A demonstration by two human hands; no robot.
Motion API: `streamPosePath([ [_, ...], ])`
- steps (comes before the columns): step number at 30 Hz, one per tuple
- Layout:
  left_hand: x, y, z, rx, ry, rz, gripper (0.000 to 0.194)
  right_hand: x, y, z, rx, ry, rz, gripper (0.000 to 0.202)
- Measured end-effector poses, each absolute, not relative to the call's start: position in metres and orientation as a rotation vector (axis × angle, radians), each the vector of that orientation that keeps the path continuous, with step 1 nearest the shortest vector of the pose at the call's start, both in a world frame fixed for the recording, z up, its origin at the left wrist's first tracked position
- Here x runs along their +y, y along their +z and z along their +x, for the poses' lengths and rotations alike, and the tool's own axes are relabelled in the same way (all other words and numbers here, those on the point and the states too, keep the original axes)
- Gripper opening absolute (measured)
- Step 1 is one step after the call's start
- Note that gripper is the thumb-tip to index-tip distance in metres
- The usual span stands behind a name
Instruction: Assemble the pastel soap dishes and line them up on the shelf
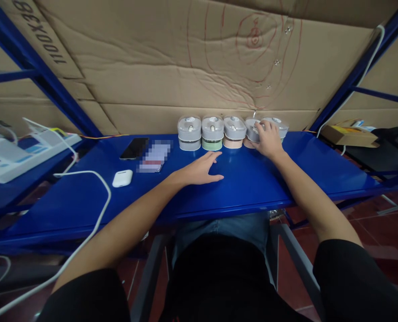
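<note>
Several small containers with clear, rounded lids stand in a row along the back of the blue table. From the left come one with a grey base (190, 134), one with a green base (212, 134) and one with a peach base (234, 132). My right hand (269, 139) grips the clear-lidded container (251, 129) to the right of these, its fingers over the lid and side. Behind that hand, the container at the row's right end (281, 125) is partly hidden. My left hand (203, 169) hovers just in front of the green-based container, fingers stretched, thumb apart, holding nothing.
On the left of the blue table (182, 201) lie a black phone (134, 148), a blurred-out flat item (154, 156) and a white earbud case (122, 178). A white cable (109, 197) loops over the left side. Cardboard (145, 67) walls the back. An open carton (349, 134) stands right.
</note>
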State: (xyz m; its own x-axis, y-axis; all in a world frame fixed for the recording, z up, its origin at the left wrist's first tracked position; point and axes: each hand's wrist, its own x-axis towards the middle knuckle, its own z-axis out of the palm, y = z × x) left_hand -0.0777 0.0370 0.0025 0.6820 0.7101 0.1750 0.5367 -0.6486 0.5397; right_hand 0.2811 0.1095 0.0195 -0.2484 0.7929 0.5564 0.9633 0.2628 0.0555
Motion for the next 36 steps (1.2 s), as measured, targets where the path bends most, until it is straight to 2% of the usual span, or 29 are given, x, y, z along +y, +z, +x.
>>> streamPosePath([
  [11,0.034,0.005,-0.077,0.974,0.498,2.441,0.1,0.098,0.021,0.29,-1.961,-0.649,-1.626,0.076],
  [17,0.034,0.003,-0.073,0.986,0.694,2.383,0.096,0.097,0.023,0.295,-1.866,-0.707,-1.362,0.081],
  [24,0.047,0.005,-0.074,0.972,1.143,2.095,0.106,0.074,0.014,0.245,-2.22,-0.421,-1.057,0.08],
  [28,0.051,0.006,-0.08,0.966,1.111,2.073,0.109,0.063,0.002,0.219,-2.456,-0.229,-0.881,0.068],
  [32,0.051,0.003,-0.081,1.037,1.079,2.066,0.107,0.063,-0.004,0.213,-2.517,-0.212,-0.816,0.062],
  [34,0.051,0.001,-0.081,1.074,1.084,2.045,0.109,0.064,-0.004,0.214,-2.517,-0.222,-0.825,0.066],
  [36,0.051,0.0,-0.079,1.086,1.079,2.054,0.11,0.064,-0.003,0.214,-2.521,-0.211,-0.826,0.08],
])
